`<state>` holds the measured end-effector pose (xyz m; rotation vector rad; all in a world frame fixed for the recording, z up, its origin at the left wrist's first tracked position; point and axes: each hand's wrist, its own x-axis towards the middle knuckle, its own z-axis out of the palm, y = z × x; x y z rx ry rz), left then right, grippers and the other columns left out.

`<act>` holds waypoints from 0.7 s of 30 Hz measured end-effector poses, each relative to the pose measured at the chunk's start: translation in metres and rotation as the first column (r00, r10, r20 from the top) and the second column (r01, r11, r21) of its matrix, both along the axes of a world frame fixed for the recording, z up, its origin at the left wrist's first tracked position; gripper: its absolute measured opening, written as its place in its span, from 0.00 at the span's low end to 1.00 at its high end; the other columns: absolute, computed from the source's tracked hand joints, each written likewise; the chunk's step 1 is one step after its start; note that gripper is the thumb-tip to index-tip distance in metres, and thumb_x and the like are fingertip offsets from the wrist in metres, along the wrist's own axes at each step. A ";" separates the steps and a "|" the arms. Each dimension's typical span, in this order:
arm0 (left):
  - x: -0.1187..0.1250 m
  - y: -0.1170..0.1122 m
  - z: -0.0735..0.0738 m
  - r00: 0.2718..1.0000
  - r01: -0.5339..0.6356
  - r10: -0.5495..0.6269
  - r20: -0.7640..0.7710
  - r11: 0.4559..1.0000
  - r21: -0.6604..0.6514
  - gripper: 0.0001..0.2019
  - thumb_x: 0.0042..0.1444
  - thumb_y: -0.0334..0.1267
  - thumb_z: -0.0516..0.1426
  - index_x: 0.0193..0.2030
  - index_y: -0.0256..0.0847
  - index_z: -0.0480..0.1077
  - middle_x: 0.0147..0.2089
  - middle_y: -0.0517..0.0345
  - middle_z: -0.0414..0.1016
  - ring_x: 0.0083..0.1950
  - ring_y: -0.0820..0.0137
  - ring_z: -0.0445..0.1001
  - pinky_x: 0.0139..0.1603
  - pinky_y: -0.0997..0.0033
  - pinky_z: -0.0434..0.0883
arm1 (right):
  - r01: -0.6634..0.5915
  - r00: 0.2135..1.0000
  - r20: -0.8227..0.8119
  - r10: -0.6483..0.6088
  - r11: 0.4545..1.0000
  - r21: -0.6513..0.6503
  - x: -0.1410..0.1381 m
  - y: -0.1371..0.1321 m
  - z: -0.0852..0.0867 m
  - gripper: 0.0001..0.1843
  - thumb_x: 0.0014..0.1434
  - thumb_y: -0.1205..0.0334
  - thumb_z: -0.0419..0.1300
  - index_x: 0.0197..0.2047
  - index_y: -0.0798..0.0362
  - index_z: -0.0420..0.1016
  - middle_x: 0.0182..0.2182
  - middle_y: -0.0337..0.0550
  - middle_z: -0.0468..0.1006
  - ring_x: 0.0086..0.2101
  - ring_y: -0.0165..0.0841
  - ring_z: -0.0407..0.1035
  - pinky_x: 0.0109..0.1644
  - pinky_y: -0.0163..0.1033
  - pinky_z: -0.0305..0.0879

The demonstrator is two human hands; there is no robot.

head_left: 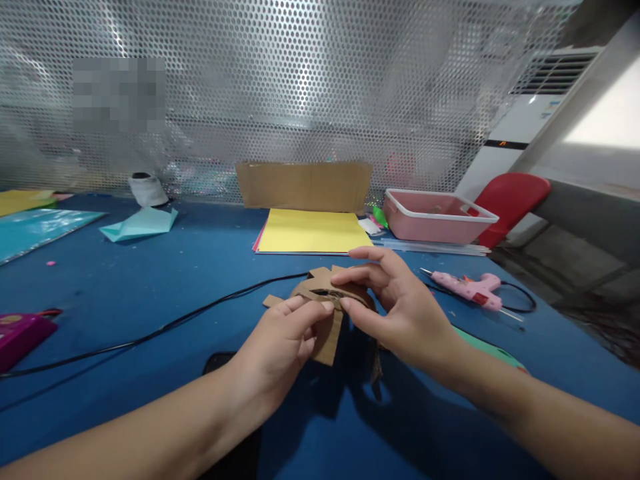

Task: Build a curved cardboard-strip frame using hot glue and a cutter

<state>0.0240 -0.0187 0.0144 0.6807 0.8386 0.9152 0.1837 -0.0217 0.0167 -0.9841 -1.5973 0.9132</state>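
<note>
Between my hands is a brown cardboard piece [329, 337] with several flaps sticking out and a dark slit along its top. My left hand [285, 337] grips its near left side, thumb pressed along the edge of the slit. My right hand [400, 303] pinches the right side of the same cardboard with thumb and fingers. A dark, frayed strip [376, 373] hangs below the right hand. What lies inside the slit is too small to make out.
A pink glue gun [470, 290] lies on the right, its black cable [165, 328] crossing the blue table [210, 267]. Behind stand a yellow paper stack [315, 231], a cardboard strip [305, 187] and a pink basket [430, 227]. A purple box [23, 340] sits left.
</note>
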 end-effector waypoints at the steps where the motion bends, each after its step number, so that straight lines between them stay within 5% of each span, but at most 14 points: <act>1: 0.000 0.000 0.000 1.000 0.009 -0.009 0.004 1.000 0.006 0.07 0.51 0.30 0.61 0.38 0.34 0.75 0.35 0.52 0.79 0.33 0.73 0.75 0.34 0.78 0.71 | -0.002 1.000 0.002 0.002 1.000 -0.002 0.000 0.000 0.000 0.23 0.53 0.67 0.61 0.51 0.47 0.58 0.41 0.43 0.79 0.43 0.33 0.75 0.48 0.41 0.73; 21: -0.002 -0.004 0.002 0.999 0.030 -0.030 0.012 0.999 0.026 0.09 0.50 0.34 0.63 0.39 0.36 0.76 0.37 0.52 0.80 0.35 0.69 0.76 0.37 0.74 0.69 | -0.155 0.985 0.083 0.152 0.988 0.027 0.012 -0.001 0.003 0.23 0.60 0.66 0.56 0.57 0.46 0.55 0.48 0.47 0.76 0.51 0.35 0.71 0.55 0.45 0.69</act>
